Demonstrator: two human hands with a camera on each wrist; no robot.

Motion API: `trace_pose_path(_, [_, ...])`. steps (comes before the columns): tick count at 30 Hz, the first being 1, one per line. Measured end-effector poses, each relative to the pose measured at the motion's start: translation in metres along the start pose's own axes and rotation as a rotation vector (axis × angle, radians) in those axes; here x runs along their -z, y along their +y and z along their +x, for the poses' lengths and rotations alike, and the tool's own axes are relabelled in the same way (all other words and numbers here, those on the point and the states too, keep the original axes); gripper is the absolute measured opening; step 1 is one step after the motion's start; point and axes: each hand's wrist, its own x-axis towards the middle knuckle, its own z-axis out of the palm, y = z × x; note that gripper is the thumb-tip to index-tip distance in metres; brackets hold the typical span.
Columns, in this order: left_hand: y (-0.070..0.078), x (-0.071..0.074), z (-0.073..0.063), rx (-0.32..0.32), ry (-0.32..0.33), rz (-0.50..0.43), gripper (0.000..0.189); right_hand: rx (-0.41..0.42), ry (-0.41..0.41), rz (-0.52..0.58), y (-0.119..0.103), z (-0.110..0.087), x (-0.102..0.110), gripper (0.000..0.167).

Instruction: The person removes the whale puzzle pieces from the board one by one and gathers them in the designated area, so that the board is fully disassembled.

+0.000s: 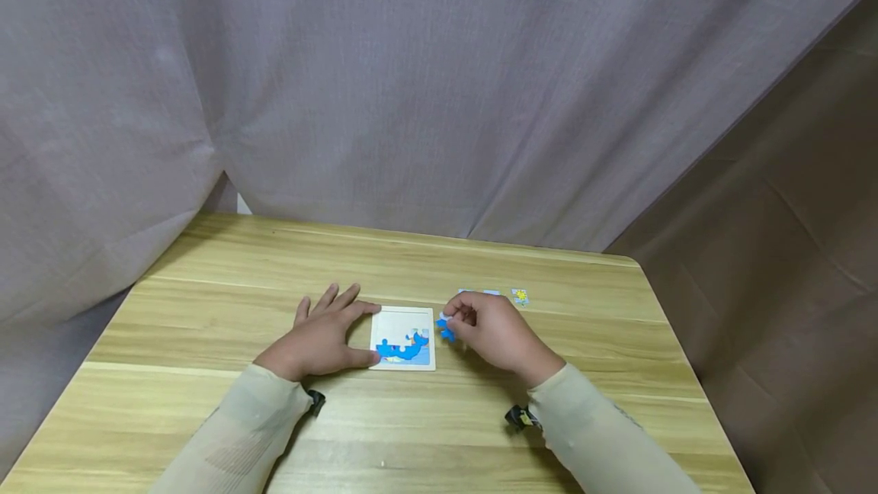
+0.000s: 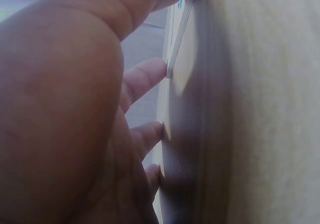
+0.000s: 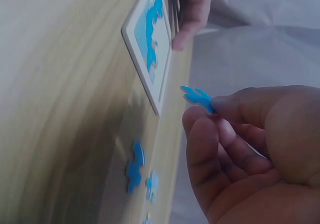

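A square wooden puzzle board lies on the table, its lower part filled with pieces of a blue animal picture and its upper part bare. My left hand is spread at its left side. Its thumb touches the lower left of the frame and its index finger the upper left corner. Just right of the board, my right hand pinches a small blue puzzle piece between thumb and fingers, raised above the table. The fingertips hide part of that piece.
Loose blue pieces lie on the table beside the board, under and near the right hand. A yellow-patterned piece is farther right. Behind the wooden table hangs a grey curtain.
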Motion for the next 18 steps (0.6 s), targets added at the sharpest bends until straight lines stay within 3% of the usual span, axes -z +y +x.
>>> trace_pose_path(18, [0.003, 0.002, -0.001, -0.003, 0.003, -0.018, 0.082, -0.175, 0.088, 0.061, 0.048, -0.008, 0.028, 0.010])
